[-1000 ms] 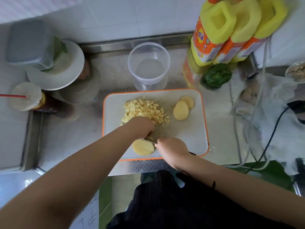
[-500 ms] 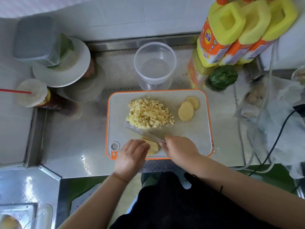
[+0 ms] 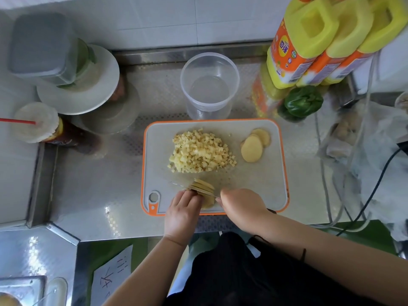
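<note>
Slices (image 3: 204, 188) at lower centre are probably slippery and brittle; left hand (image 3: 183, 209) is clamping them from above, right hand (image 3: 241, 206) is gripping knife (image 3: 181, 185).

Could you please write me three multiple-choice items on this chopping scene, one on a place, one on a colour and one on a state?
1. Where does the clear tub stand relative to the cutting board?
A. on it
B. beyond its far edge
C. at its near edge

2. What colour is the board's rim?
A. green
B. blue
C. orange

3. What is the right hand doing?
A. gripping the knife
B. resting open
C. lifting the tub

Answers:
1 B: the tub sits on the steel counter just behind the board.
2 C: an orange band rings the grey board.
3 A: the blade runs out of its curled fingers across the potato piece.
</note>
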A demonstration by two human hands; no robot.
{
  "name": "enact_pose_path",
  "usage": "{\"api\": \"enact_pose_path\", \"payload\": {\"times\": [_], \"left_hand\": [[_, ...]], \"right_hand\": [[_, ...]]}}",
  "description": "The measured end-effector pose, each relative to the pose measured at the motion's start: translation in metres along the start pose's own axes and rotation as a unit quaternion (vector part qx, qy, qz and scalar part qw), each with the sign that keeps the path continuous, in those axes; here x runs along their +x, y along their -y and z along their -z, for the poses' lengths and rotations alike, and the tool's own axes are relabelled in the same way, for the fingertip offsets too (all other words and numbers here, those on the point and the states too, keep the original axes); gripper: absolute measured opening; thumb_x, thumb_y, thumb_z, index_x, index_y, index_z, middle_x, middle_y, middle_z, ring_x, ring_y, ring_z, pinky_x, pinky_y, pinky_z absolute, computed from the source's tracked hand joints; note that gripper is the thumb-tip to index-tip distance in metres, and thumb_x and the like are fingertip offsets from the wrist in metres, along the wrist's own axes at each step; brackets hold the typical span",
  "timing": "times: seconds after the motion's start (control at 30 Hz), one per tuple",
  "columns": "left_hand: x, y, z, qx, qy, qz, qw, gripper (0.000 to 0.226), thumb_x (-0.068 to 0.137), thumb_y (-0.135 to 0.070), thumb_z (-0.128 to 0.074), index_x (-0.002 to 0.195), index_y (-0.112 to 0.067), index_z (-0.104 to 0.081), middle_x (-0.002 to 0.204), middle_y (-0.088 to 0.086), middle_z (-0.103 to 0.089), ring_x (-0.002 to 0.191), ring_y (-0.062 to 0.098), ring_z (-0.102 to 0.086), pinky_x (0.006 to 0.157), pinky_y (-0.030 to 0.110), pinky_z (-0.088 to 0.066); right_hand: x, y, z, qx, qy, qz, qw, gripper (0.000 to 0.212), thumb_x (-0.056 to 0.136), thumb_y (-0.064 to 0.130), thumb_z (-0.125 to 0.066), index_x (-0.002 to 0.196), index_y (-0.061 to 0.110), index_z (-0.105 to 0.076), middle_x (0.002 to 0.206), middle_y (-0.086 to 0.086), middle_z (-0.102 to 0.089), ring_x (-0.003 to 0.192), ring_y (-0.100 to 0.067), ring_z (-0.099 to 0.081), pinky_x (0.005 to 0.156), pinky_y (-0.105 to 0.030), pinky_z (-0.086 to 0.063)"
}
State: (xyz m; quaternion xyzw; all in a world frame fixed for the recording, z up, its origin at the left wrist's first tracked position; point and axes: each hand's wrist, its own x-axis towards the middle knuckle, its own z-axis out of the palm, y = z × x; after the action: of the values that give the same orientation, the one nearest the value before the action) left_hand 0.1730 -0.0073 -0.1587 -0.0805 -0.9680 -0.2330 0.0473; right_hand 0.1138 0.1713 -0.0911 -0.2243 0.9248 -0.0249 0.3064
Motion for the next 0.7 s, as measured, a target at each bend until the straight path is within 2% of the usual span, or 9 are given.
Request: {"api": "enact_pose_path", "payload": {"times": [0.1,0.2,0.37,0.47,0.53,0.57,0.6,0.63,0.7], "left_hand": [[-0.001,0.001,-0.001,-0.003,-0.017,-0.002,1.0,0.022,0.072,0.003,-0.082,0.082,-0.01,-0.068,0.089,0.004,-0.063,0.085,0.027,-0.057,0.065,0.035,-0.052],[-0.003,0.0,-0.003,-0.009,-0.025,-0.009,1.0,0.017,0.077,0.0,-0.081,0.082,-0.009,-0.068,0.091,0.005,-0.063,0.086,0.029,-0.058,0.068,0.036,-0.053],[-0.002,0.0,-0.005,-0.007,-0.025,-0.008,1.0,0.018,0.077,0.003,-0.079,0.084,-0.008,-0.067,0.091,0.006,-0.062,0.083,0.029,-0.057,0.066,0.04,-0.053],[0.004,-0.005,0.013,-0.028,-0.07,-0.04,0.996,0.005,0.091,-0.008,-0.065,0.09,-0.006,-0.069,0.093,0.009,-0.065,0.082,0.029,-0.06,0.069,0.04,-0.053],[0.028,-0.014,0.034,-0.029,-0.097,-0.058,0.993,0.017,0.096,-0.015,-0.057,0.09,-0.005,-0.07,0.092,0.008,-0.065,0.084,0.027,-0.059,0.073,0.036,-0.049],[0.046,-0.021,0.045,-0.017,-0.071,-0.063,0.995,0.022,0.097,-0.019,-0.053,0.09,-0.007,-0.069,0.09,0.006,-0.065,0.084,0.025,-0.058,0.074,0.035,-0.047],[0.064,-0.027,0.053,0.004,0.004,-0.064,0.998,0.029,0.099,-0.025,-0.046,0.09,-0.009,-0.068,0.088,0.003,-0.063,0.084,0.024,-0.057,0.075,0.035,-0.045],[0.082,-0.031,0.057,0.04,0.124,-0.06,0.99,0.037,0.102,-0.031,-0.038,0.092,-0.011,-0.068,0.087,0.001,-0.06,0.084,0.024,-0.056,0.076,0.035,-0.044],[0.106,-0.038,0.056,0.121,0.339,-0.041,0.932,0.051,0.106,-0.039,-0.022,0.098,-0.013,-0.066,0.088,0.0,-0.06,0.084,0.021,-0.054,0.078,0.035,-0.044]], "right_hand": [[0.006,0.001,-0.003,0.0,0.017,0.007,1.0,0.019,0.094,0.009,-0.053,0.085,0.016,-0.038,0.059,0.003,-0.036,0.047,-0.014,-0.035,0.04,-0.027,-0.022],[0.016,0.003,-0.005,0.02,0.039,0.003,0.999,0.004,0.097,0.007,-0.047,0.094,0.008,-0.05,0.06,0.001,-0.036,0.053,-0.02,-0.042,0.047,-0.031,-0.032],[0.015,-0.003,-0.01,0.034,0.029,0.023,0.999,0.019,0.103,0.019,-0.038,0.098,0.006,-0.051,0.061,0.001,-0.037,0.05,-0.014,-0.035,0.042,-0.03,-0.024],[0.015,-0.004,-0.012,0.023,0.015,0.029,0.999,0.02,0.103,0.02,-0.038,0.1,0.006,-0.052,0.06,0.001,-0.034,0.048,-0.014,-0.033,0.044,-0.031,-0.027],[0.015,-0.001,-0.01,0.017,0.019,0.023,0.999,0.02,0.103,0.022,-0.036,0.096,0.008,-0.049,0.059,0.001,-0.032,0.048,-0.015,-0.031,0.048,-0.032,-0.03],[0.013,0.0,-0.008,0.011,0.014,0.02,1.0,0.021,0.103,0.023,-0.036,0.09,0.011,-0.046,0.058,0.001,-0.032,0.047,-0.015,-0.03,0.047,-0.031,-0.029],[0.012,0.001,-0.008,0.012,0.007,0.013,1.0,0.021,0.103,0.024,-0.038,0.086,0.013,-0.042,0.058,0.001,-0.032,0.046,-0.015,-0.03,0.044,-0.03,-0.026],[0.011,0.002,-0.006,0.008,0.007,0.002,1.0,0.021,0.103,0.022,-0.04,0.084,0.014,-0.04,0.057,0.002,-0.032,0.046,-0.014,-0.03,0.043,-0.029,-0.023],[0.009,0.004,-0.003,0.009,0.013,-0.007,1.0,0.016,0.102,0.019,-0.042,0.086,0.014,-0.042,0.058,0.002,-0.031,0.046,-0.014,-0.028,0.042,-0.028,-0.019]]}}
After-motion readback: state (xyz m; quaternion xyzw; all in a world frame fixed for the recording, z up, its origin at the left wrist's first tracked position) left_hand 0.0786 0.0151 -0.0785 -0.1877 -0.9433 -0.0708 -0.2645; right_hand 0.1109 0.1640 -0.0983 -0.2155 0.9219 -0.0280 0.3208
